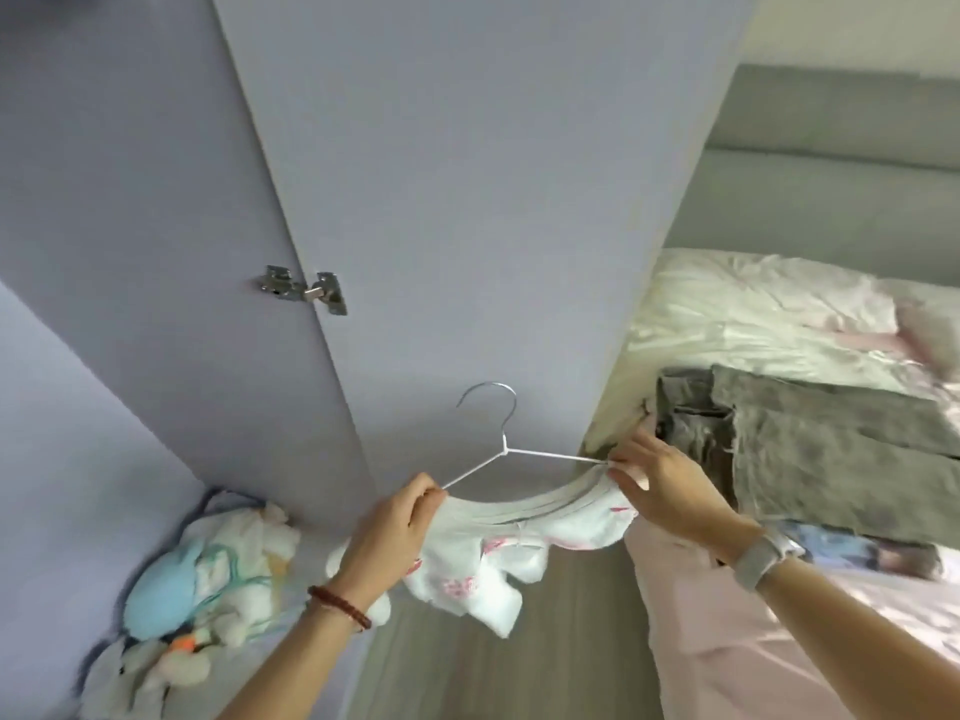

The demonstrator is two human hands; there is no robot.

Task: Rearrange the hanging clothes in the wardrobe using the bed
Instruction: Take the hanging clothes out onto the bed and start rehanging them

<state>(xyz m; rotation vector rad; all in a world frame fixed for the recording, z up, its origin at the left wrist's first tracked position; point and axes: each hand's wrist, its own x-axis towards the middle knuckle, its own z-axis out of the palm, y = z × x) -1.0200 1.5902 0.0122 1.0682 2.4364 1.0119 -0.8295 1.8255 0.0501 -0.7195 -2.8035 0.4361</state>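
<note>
A white wire hanger (503,448) with a silver hook is held in front of the open wardrobe door (467,200). A white garment with pink print (483,558) hangs from it, its neckline stretched between my hands. My left hand (387,532) grips the garment's collar at the hanger's left arm. My right hand (657,483) pinches the collar at the hanger's right arm. On the bed (753,314) at the right lies a grey folded garment (810,454).
Soft toys and a light blue plush (208,574) sit in a pile at the wardrobe's bottom left. A metal hinge (304,289) joins the door to the wardrobe side. Grey floor shows between wardrobe and bed. A pink sheet (779,641) covers the bed's near side.
</note>
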